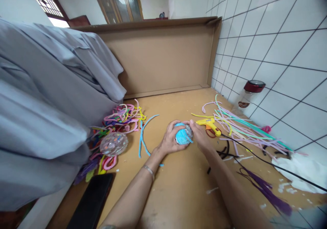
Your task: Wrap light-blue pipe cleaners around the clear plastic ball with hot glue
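A ball partly covered in rows of blue pipe cleaner [182, 136] is held above the table in the middle of the head view. Its right part shows grey and bare, and a short blue end sticks out at the lower right. My left hand [168, 140] wraps round its left side and underside. From the right, my right hand [200, 133] grips the ball's edge with its fingers bent; some fingertips are hidden. Just beyond that hand lies a yellow hot glue gun [209, 125]. Loose blue pipe cleaners [142, 137] rest to the left of my left hand.
A clear, bumpy ball [113, 144] sits by a heap of coloured pipe cleaners [122, 118]. A black phone [92, 201] lies front left. At right are more pipe cleaners [237, 120], a lidded jar [249, 94], a purple tassel [270, 191] and white tissue [304, 171]. The glue gun's cord crosses there.
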`<state>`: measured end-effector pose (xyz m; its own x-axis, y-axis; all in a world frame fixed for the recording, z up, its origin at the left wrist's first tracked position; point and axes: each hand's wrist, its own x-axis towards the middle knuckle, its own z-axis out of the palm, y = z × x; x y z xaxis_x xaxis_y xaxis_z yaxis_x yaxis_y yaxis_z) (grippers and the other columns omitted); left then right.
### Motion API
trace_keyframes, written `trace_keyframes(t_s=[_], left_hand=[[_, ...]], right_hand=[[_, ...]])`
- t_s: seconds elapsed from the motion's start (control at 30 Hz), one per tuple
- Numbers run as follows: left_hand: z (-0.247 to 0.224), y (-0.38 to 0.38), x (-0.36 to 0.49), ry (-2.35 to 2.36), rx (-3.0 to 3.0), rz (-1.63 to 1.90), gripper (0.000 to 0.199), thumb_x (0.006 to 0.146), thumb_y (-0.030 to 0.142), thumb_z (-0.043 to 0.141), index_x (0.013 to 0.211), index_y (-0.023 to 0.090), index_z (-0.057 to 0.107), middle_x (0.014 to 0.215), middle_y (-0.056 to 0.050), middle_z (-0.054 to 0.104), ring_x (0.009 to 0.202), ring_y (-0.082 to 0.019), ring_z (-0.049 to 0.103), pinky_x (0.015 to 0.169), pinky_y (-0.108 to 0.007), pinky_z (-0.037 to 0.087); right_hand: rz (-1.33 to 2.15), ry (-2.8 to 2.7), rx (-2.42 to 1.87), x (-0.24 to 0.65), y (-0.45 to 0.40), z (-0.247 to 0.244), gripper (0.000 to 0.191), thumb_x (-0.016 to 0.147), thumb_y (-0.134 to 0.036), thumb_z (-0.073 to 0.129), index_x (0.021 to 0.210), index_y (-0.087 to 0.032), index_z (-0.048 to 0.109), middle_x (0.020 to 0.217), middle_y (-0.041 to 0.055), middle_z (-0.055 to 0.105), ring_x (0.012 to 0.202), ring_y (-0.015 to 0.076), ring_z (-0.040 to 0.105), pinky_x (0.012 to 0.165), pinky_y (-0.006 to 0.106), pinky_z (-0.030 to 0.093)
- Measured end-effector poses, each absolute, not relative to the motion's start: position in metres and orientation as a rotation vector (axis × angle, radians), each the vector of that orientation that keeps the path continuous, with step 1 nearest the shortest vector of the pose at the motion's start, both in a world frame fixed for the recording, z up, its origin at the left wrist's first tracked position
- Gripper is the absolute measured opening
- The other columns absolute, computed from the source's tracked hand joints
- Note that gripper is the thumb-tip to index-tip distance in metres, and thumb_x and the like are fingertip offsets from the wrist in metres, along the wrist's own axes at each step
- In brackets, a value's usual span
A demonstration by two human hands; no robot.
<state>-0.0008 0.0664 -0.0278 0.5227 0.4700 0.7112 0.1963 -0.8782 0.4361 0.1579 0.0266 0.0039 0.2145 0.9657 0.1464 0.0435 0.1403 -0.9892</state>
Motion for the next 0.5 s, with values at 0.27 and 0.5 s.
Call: trace_keyframes(t_s=[0.27,0.5], left_hand=[[-0.029,0.065,-0.001,0.565,2.531,1.249,0.067,0.064,0.039,0.078,0.125,0.023,0.053,0.133,-0.015,0.041,0.124,-0.032,0.046,0.101,-0.05,0.042],[-0.025,0.064,-0.001,0.523,2.525,1.275,0.065,0.064,0.033,0.077,0.123,0.023,0.053,0.131,-0.014,0.044,0.125,-0.031,0.047,0.102,-0.048,0.042]], right_hand=[[0.841,-1.198,-1.356,0.16,0.03,-0.008,0.062,0.081,-0.074,0.038,0.073,-0.02,0.067,0.078,0.0077,0.071,0.086,0.0242,0.065,0.083,0.038,0.05],[0.916,-1.149,-1.262,0.157,0.029,-0.004,0.065,0.076,-0.076,0.046,0.091,-0.018,0.073,0.096,0.0106,0.074,0.093,0.0267,0.067,0.086,0.041,0.052]])
